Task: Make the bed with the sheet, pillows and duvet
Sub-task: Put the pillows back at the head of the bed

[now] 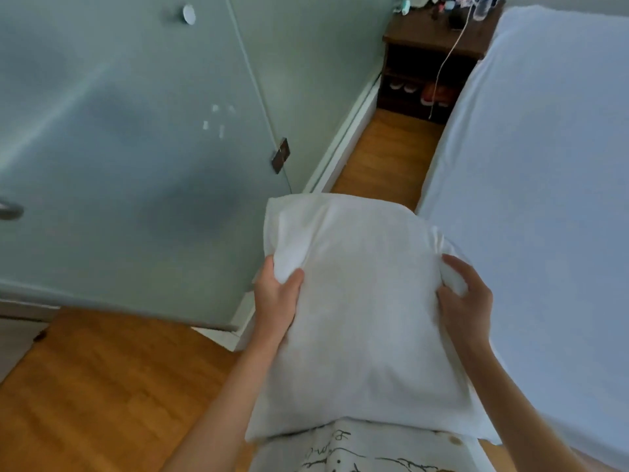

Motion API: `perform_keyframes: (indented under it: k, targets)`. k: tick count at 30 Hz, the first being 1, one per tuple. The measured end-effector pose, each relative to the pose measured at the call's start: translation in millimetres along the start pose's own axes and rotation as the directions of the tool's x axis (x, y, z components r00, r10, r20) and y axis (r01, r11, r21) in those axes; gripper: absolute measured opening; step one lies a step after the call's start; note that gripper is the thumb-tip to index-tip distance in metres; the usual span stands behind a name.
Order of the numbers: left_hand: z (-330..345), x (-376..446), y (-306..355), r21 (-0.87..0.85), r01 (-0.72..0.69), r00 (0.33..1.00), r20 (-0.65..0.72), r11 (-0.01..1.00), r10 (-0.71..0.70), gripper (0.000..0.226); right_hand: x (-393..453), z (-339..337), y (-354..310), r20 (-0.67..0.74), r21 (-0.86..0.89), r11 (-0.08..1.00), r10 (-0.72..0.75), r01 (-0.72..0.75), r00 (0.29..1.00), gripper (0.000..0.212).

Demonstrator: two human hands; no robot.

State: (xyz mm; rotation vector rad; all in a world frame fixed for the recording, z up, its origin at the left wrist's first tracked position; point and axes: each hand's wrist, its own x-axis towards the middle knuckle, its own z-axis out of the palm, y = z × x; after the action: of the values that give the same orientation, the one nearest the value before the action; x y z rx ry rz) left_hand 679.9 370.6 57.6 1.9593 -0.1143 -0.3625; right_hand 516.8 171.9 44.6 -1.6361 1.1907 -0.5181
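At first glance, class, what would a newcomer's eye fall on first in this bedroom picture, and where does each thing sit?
First, the white pillow held up in the centre, the left hand gripping its left edge and the right hand its right edge. Next, the bed with its pale sheet fills the right side. At the top stands a dark bedside table with shoes on its lower shelf.

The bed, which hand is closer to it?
Right. The right hand grips the pillow beside the bed; the left hand grips the pillow's far side.
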Motion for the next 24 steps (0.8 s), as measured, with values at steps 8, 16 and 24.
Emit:
perform_keyframes:
  k: [8, 16, 24]
  targets:
    - [73, 171, 49, 0.041, -0.081, 0.97, 0.234, 0.996, 0.069, 0.013, 104, 49, -24, -0.248, 0.106, 0.987, 0.141, -0.118, 0.958, 0.05]
    - [167, 355, 138, 0.1, -0.114, 0.964, 0.253, 0.989, 0.085, 0.005, 315, 97, -77, -0.234, 0.18, 0.979, 0.132, -0.09, 0.963, 0.046]
    - [286, 475, 216, 0.069, -0.119, 0.937, 0.338, 0.99, 0.089, 0.011, 464, 84, -117, -0.335, 0.193, 0.972, 0.194, -0.134, 0.922, 0.046]
